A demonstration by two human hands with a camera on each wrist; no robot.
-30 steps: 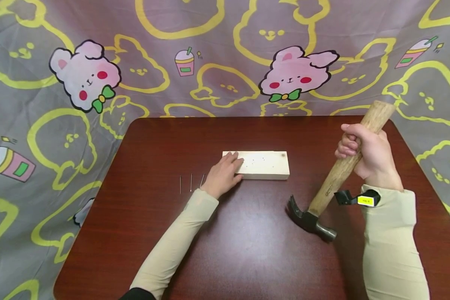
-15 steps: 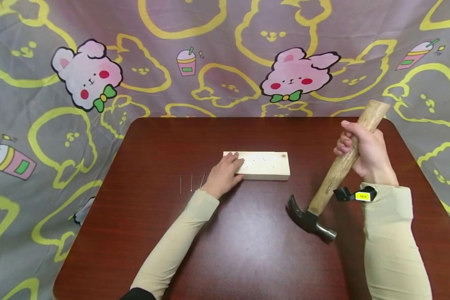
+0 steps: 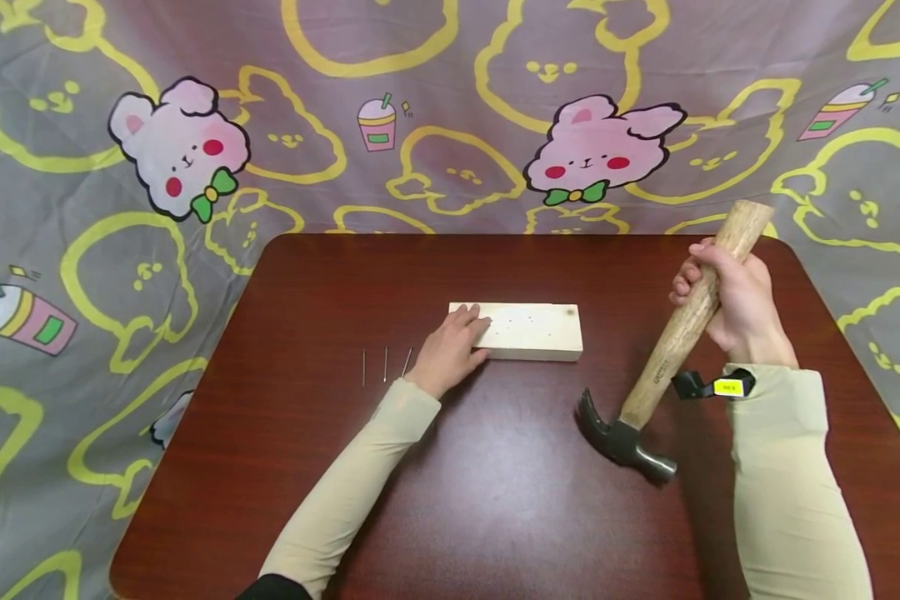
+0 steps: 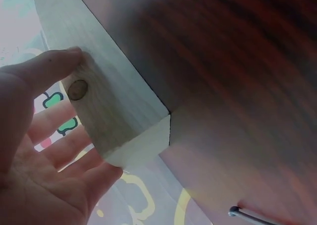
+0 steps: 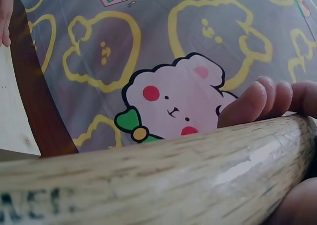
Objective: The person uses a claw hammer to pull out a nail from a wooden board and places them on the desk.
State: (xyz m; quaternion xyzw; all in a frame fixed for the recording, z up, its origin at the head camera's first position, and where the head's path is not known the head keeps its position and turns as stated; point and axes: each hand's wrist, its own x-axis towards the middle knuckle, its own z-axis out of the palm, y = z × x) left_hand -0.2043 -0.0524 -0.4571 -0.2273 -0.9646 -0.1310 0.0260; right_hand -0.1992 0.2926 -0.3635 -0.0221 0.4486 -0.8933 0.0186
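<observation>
My left hand point(image 3: 448, 350) holds the left end of a pale wooden block point(image 3: 532, 329) lying on the table. Its fingers reach over the top, and in the left wrist view the thumb point(image 4: 54, 69) touches a side face near a dark knot. Several small dark dots mark the block's top. My right hand point(image 3: 742, 300) grips the wooden handle point(image 3: 667, 358) of a claw hammer, right of the block. The hammer's dark metal head point(image 3: 622, 442) points down; whether it touches the table I cannot tell. In the right wrist view the handle point(image 5: 148, 180) fills the foreground.
Three thin nails point(image 3: 386, 364) lie apart on the dark red-brown table point(image 3: 307, 292), left of my left hand. One nail's head point(image 4: 234, 211) shows in the left wrist view. A patterned cloth point(image 3: 450, 100) hangs behind the table and along its sides.
The top end of the hammer's handle has swung slightly left, with my right hand still gripping it. My left hand stays on the block. The view has shifted a little.
</observation>
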